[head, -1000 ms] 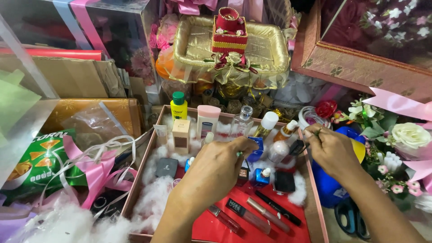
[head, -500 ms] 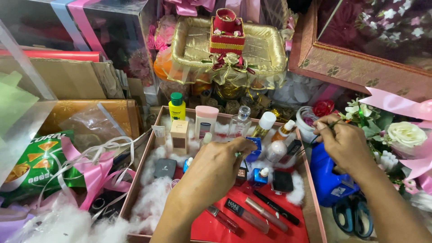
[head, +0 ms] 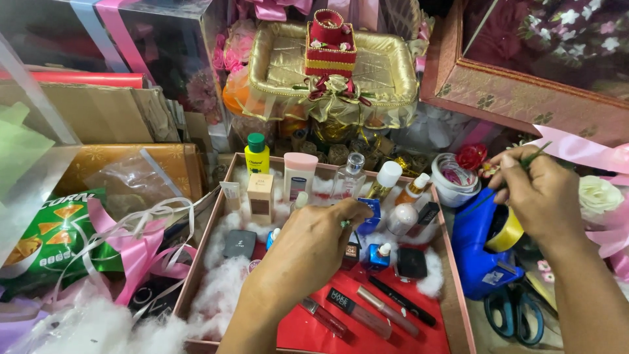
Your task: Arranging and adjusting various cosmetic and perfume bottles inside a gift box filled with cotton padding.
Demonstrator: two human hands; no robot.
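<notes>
- Two hands work over a shallow tray [head: 458, 308] lined with red paper and white fluff.
- Our left hand [head: 314, 246] rests among small cosmetics, fingers curled loosely together near a blue bottle [head: 370, 216]; we cannot tell whether they grip it.
- Our right hand [head: 540, 193] sits beyond the tray's right edge, fingertips pinching a thin green stem [head: 534, 156].
- To do this well, we judge it best to keep the upright bottles steady and move the stem slowly.
- Below the right hand lies a blue glue gun [head: 475, 252].
</notes>
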